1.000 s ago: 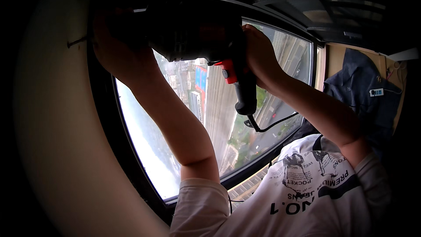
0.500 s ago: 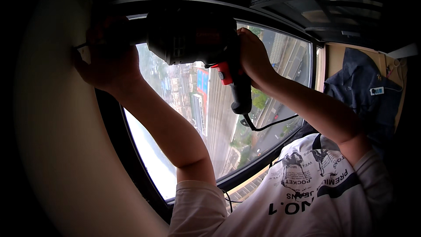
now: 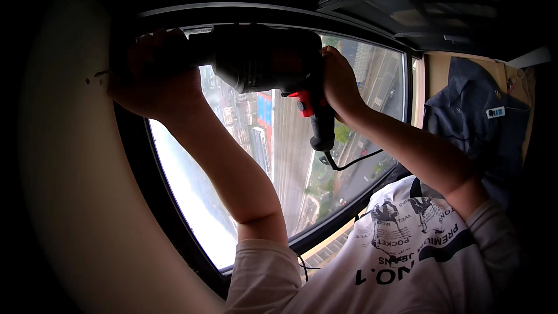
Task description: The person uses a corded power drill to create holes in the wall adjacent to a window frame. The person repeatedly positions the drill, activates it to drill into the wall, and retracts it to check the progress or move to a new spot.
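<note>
A black corded power drill [image 3: 264, 61] with a red trigger lies level in front of the window, its nose turned left. My left hand [image 3: 165, 90] is closed round its dark front end, where shadow hides the fingers and chuck. A thin bit [image 3: 102, 73] sticks out past that hand, close to the pale wall [image 3: 64, 157]; whether its tip touches the wall I cannot tell. Small dark spots, apparently holes, mark the wall near the tip. My right hand [image 3: 343, 84] wraps the rear of the drill above the grip, its fingers largely hidden behind the tool. The power cord [image 3: 354, 164] leaves the grip's lower end.
A dark-framed window [image 3: 200, 209] fills the middle, with buildings and a road far below. Dark framework [image 3: 378, 6] runs overhead. On the right, a dark blue garment [image 3: 459, 96] hangs by a tan panel, with a small white device [image 3: 496, 112] against it.
Both hands and the drill have shifted right, away from the wall. The bit's tip and the dark spots beside it now show more plainly.
</note>
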{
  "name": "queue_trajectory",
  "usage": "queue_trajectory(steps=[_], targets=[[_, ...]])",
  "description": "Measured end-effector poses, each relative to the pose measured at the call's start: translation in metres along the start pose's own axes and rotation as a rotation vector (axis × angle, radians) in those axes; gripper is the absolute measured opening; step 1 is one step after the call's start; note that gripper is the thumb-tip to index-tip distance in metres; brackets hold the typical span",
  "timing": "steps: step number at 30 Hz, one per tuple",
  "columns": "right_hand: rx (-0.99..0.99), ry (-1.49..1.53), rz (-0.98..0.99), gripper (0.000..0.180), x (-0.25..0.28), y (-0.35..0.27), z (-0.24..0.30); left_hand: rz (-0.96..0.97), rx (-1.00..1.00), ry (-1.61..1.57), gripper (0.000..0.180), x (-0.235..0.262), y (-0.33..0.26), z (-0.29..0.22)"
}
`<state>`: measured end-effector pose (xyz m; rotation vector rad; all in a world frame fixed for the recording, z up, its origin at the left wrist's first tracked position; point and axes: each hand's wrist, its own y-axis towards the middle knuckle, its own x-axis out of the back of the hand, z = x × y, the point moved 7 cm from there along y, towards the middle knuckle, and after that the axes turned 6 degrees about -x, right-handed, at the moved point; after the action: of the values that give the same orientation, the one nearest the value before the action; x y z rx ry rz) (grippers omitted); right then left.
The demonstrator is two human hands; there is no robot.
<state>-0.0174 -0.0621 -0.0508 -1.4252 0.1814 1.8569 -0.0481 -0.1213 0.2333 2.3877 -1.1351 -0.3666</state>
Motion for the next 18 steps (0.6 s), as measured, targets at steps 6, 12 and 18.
queue_trajectory(steps=[6,12,18], targets=[[0.093,-0.058,-0.121,0.024,0.096,-0.007,-0.052,0.209,0.260,-0.321,0.042,-0.005,-0.066,0.073],[0.490,-0.505,-0.337,0.023,0.184,-0.075,0.086,0.207,0.338,-0.516,0.048,-0.043,-0.135,0.111],[0.947,-0.511,0.237,0.016,0.074,-0.109,0.171,0.422,0.431,-0.582,0.048,-0.071,-0.186,0.138]])
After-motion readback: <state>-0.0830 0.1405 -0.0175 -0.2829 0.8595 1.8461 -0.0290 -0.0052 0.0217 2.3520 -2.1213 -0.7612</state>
